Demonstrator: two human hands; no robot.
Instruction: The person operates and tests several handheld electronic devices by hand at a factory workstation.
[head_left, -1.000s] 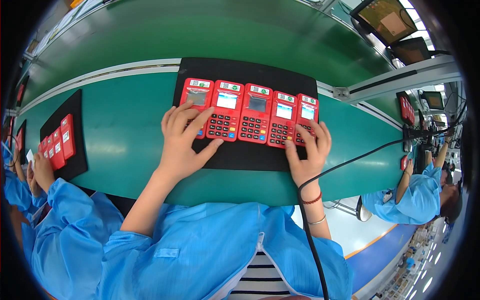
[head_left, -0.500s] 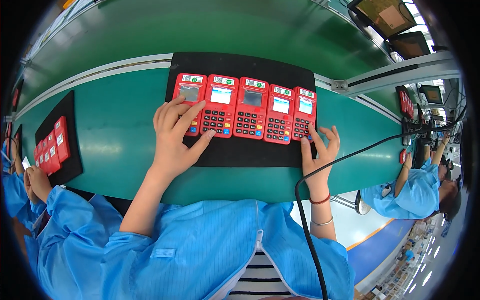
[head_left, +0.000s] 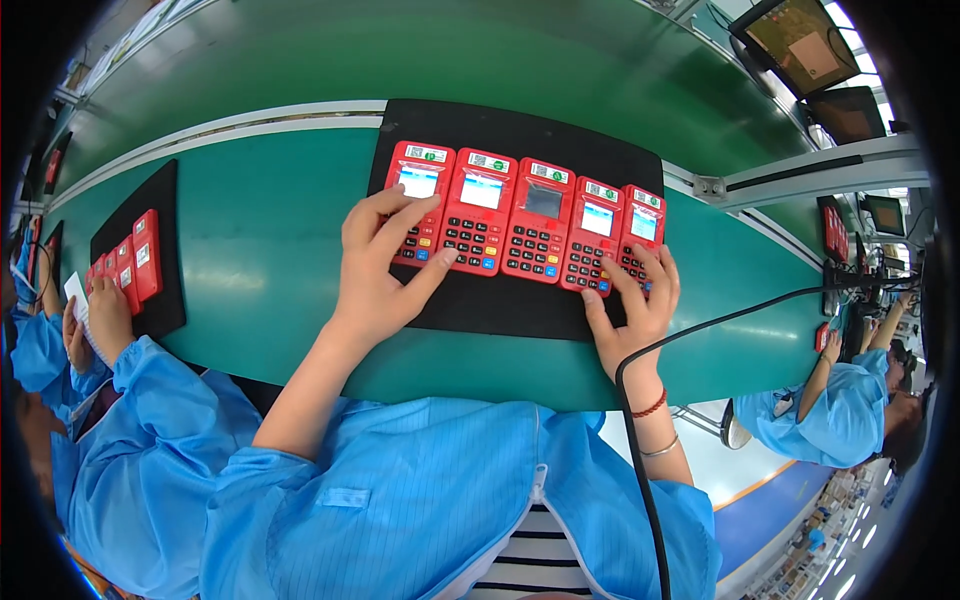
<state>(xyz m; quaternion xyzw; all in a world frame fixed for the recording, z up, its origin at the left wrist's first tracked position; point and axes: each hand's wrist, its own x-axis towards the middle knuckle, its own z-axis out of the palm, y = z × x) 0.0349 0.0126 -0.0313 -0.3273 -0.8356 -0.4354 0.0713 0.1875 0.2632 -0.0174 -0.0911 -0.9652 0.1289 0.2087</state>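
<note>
Five red terminals (head_left: 537, 225) lie in a row on the black mat (head_left: 470, 312) — your left hand (head_left: 375, 265), fingers spread, over the leftmost two — your right hand (head_left: 640, 312), likewise spread, over the rightmost two

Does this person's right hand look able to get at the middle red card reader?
Probably yes: the right hand is close by, at the rightmost reader, and nothing lies over the middle reader.

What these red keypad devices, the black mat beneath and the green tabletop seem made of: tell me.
Red keypad devices: probably hard plastic, smooth and lightly glossy; moulded, rounded corners suggest it.
Black mat: perhaps rubber or foam, matte; almost no shine.
Green tabletop: maybe laminate or rubber sheet, satin; a soft glare spreads on it.
</note>
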